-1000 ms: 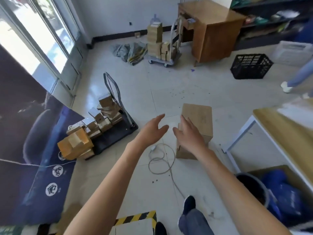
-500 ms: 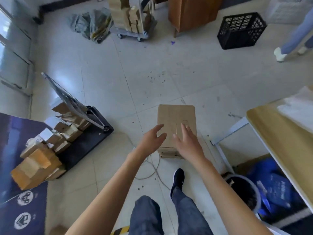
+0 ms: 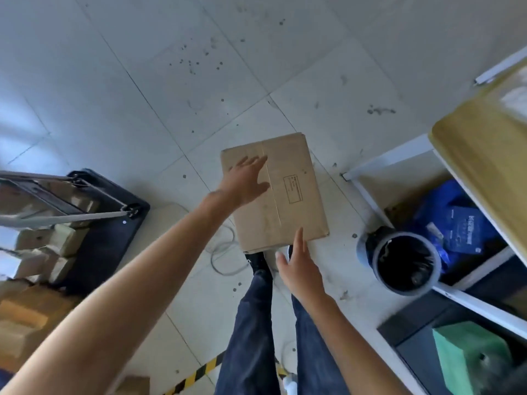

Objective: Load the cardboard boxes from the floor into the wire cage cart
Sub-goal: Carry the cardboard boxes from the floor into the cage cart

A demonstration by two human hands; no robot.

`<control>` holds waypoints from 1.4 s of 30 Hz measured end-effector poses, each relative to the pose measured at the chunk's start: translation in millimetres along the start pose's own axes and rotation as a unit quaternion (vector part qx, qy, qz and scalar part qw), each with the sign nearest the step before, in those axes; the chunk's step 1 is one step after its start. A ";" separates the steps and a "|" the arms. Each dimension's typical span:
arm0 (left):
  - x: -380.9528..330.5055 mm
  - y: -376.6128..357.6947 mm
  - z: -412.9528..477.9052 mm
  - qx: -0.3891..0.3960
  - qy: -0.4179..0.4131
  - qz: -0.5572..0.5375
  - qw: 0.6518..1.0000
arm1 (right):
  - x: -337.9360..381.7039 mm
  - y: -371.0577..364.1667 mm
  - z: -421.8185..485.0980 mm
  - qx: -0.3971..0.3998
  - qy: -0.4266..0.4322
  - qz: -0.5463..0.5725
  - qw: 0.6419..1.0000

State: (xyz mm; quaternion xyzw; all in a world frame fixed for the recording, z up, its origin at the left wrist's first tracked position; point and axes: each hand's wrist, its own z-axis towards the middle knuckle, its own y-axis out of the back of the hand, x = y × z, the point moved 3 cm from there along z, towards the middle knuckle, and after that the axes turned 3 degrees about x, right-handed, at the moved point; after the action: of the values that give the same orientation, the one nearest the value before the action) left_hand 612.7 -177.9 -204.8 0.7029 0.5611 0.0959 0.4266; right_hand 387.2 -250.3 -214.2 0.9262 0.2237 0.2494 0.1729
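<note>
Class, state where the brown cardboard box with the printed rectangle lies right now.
The brown cardboard box lies flat on the tiled floor at centre, just ahead of the person's feet, left of the dark round bin.

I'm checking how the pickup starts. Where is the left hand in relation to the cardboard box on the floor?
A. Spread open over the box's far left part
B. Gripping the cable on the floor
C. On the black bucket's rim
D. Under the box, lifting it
A: the left hand lies open, fingers spread, over the far left part of the cardboard box, which sits flat on the floor.
</note>
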 end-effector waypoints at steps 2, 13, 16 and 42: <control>9.1 -0.2 41.3 0.004 -0.013 0.040 0.999 | -5.5 -24.9 13.6 0.020 -0.038 0.034 0.999; 97.5 -38.4 92.0 0.011 0.047 0.038 0.998 | -17.8 -37.1 86.6 -0.066 -0.071 0.141 0.985; 127.9 -68.3 48.3 0.022 0.110 -0.030 0.993 | -33.9 0.7 105.0 -0.094 -0.046 0.147 0.984; 125.2 -115.7 -245.9 -0.277 0.290 -0.616 0.678 | 92.1 49.2 26.4 0.042 0.158 -0.038 0.986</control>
State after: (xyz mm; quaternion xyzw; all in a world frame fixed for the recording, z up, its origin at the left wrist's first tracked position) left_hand 424.2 52.8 -177.8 -0.0151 0.9104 0.1617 0.3805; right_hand 489.0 -251.0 -179.1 0.8726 0.2933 0.3760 0.1058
